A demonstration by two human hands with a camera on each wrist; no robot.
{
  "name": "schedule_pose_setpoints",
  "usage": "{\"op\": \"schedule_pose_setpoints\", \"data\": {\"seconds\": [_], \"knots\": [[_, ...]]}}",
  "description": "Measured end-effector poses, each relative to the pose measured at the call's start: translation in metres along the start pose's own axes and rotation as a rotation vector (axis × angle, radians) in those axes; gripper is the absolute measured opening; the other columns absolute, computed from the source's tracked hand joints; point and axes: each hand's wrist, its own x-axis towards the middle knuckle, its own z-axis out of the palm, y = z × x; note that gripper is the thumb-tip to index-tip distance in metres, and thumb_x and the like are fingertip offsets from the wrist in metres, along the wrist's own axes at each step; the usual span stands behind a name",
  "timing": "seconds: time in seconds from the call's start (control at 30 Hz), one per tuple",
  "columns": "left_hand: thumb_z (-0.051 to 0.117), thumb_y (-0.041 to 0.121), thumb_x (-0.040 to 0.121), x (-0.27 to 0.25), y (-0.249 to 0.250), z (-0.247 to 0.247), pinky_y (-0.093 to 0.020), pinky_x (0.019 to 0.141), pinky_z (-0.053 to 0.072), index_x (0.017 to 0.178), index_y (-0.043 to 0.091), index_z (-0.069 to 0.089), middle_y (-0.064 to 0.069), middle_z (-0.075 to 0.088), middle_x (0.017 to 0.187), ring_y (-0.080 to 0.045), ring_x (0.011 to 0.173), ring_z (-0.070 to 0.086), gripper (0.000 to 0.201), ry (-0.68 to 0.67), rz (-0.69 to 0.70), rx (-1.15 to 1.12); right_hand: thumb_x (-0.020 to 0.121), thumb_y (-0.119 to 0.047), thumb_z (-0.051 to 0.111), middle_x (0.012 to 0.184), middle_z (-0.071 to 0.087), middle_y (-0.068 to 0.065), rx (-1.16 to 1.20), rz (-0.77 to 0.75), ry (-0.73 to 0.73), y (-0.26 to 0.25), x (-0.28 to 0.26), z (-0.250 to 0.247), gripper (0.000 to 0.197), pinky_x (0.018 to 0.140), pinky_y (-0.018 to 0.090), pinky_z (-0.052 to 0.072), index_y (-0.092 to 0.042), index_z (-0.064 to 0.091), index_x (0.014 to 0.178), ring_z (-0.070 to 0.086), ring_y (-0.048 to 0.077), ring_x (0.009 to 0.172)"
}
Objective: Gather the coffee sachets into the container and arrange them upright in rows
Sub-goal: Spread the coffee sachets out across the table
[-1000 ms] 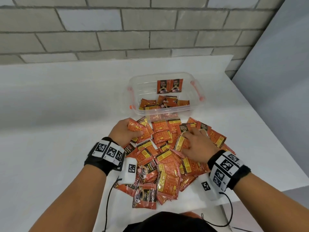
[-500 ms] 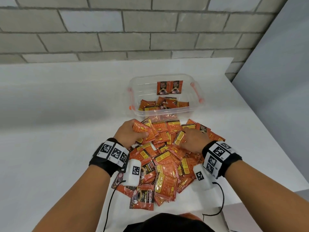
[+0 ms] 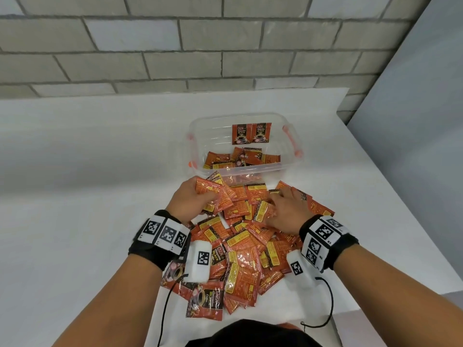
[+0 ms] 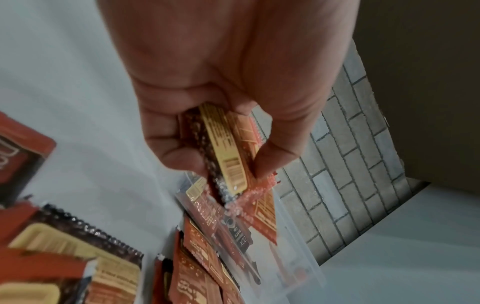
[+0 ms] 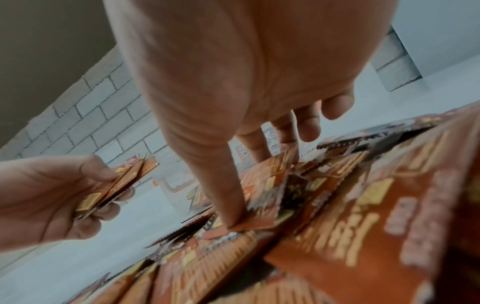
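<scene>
A heap of orange coffee sachets (image 3: 240, 251) lies on the white table in front of a clear plastic container (image 3: 208, 136). Two sachets (image 3: 251, 134) stand upright against its far wall, and several more (image 3: 240, 159) lie flat on its floor. My left hand (image 3: 193, 199) grips a small stack of sachets (image 3: 213, 194) on edge between thumb and fingers (image 4: 182, 152), just short of the container. My right hand (image 3: 280, 209) sits on the heap, where thumb (image 5: 228, 201) and fingers pinch one sachet (image 5: 265, 191) tilted up on its edge.
The container has orange handles (image 3: 290, 141) at both ends. A grey brick wall (image 3: 225, 46) runs behind the table, and a grey panel (image 3: 413, 146) stands to the right. The table's right edge (image 3: 390, 216) passes close to the heap.
My right hand has slid a little left and toward the container over the heap, keeping its sachet. The left hand with its stack has hardly moved.
</scene>
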Motion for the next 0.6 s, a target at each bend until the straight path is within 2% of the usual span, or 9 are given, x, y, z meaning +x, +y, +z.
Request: {"op": "schedule_pose_setpoints", "data": {"seconds": [0.1, 0.2, 0.27, 0.33, 0.4, 0.47, 0.53, 0.6], "knots": [[0.066, 0.018, 0.084, -0.002, 0.002, 0.003, -0.028, 0.065, 0.052, 0.099, 0.023, 0.058, 0.001, 0.07, 0.091, -0.018, 0.082, 0.067, 0.018, 0.008, -0.007, -0.006, 0.077, -0.05, 0.068, 0.139, 0.035, 0.005, 0.015, -0.01, -0.003, 0.002, 0.001, -0.004, 0.066, 0.107, 0.043, 0.031, -0.024, 0.043, 0.132, 0.029, 0.027, 0.13], [0.064, 0.015, 0.085, -0.005, 0.006, 0.005, -0.026, 0.064, 0.05, 0.094, 0.026, 0.057, 0.002, 0.07, 0.088, -0.017, 0.081, 0.067, 0.016, 0.01, -0.005, -0.021, 0.074, -0.043, 0.073, 0.129, 0.043, 0.002, 0.063, -0.04, -0.012, 0.002, 0.002, -0.006, 0.056, 0.102, 0.042, 0.037, -0.023, 0.048, 0.12, 0.038, 0.024, 0.122], [0.064, 0.016, 0.085, -0.006, 0.009, 0.005, -0.029, 0.067, 0.052, 0.096, 0.025, 0.058, 0.001, 0.07, 0.089, -0.018, 0.082, 0.067, 0.015, 0.015, 0.002, -0.019, 0.079, -0.034, 0.073, 0.128, 0.05, 0.001, 0.146, -0.078, -0.034, 0.002, 0.0, -0.007, 0.056, 0.096, 0.036, 0.042, -0.021, 0.045, 0.125, 0.049, 0.02, 0.114], [0.064, 0.016, 0.084, -0.007, 0.013, 0.002, -0.035, 0.073, 0.055, 0.097, 0.022, 0.06, -0.003, 0.071, 0.091, -0.021, 0.084, 0.068, 0.015, 0.028, 0.009, -0.03, 0.085, -0.027, 0.068, 0.135, 0.05, 0.004, 0.291, -0.098, -0.087, 0.005, -0.005, -0.011, 0.059, 0.091, 0.029, 0.043, -0.019, 0.038, 0.135, 0.054, 0.02, 0.113], [0.064, 0.015, 0.084, -0.008, 0.018, -0.003, -0.042, 0.077, 0.056, 0.099, 0.019, 0.06, -0.007, 0.071, 0.094, -0.026, 0.086, 0.068, 0.016, 0.047, 0.018, -0.051, 0.089, -0.028, 0.063, 0.132, 0.054, 0.003, 0.415, -0.108, -0.133, 0.014, -0.008, -0.017, 0.056, 0.087, 0.03, 0.049, -0.022, 0.035, 0.137, 0.058, 0.021, 0.108], [0.064, 0.013, 0.084, -0.008, 0.025, -0.01, -0.044, 0.076, 0.056, 0.101, 0.018, 0.06, -0.007, 0.071, 0.095, -0.027, 0.086, 0.068, 0.018, 0.073, 0.035, -0.083, 0.089, -0.027, 0.062, 0.117, 0.061, 0.0, 0.548, -0.109, -0.138, 0.026, -0.008, -0.029, 0.045, 0.086, 0.037, 0.052, -0.022, 0.041, 0.129, 0.061, 0.019, 0.101], [0.063, 0.01, 0.084, -0.004, 0.032, -0.018, -0.043, 0.073, 0.057, 0.101, 0.017, 0.06, -0.009, 0.07, 0.095, -0.029, 0.084, 0.068, 0.019, 0.122, 0.04, -0.129, 0.09, -0.02, 0.061, 0.105, 0.062, -0.006, 0.67, -0.075, -0.096, 0.041, -0.007, -0.045, 0.033, 0.078, 0.028, 0.05, -0.02, 0.047, 0.12, 0.061, 0.012, 0.093], [0.059, 0.005, 0.084, 0.003, 0.04, -0.025, -0.038, 0.067, 0.054, 0.097, 0.015, 0.059, -0.011, 0.069, 0.091, -0.028, 0.077, 0.067, 0.017, 0.177, 0.046, -0.161, 0.089, -0.013, 0.061, 0.094, 0.061, -0.007, 0.686, -0.032, -0.027, 0.055, -0.004, -0.059, 0.014, 0.066, 0.02, 0.041, -0.019, 0.054, 0.1, 0.057, 0.005, 0.082]]}}
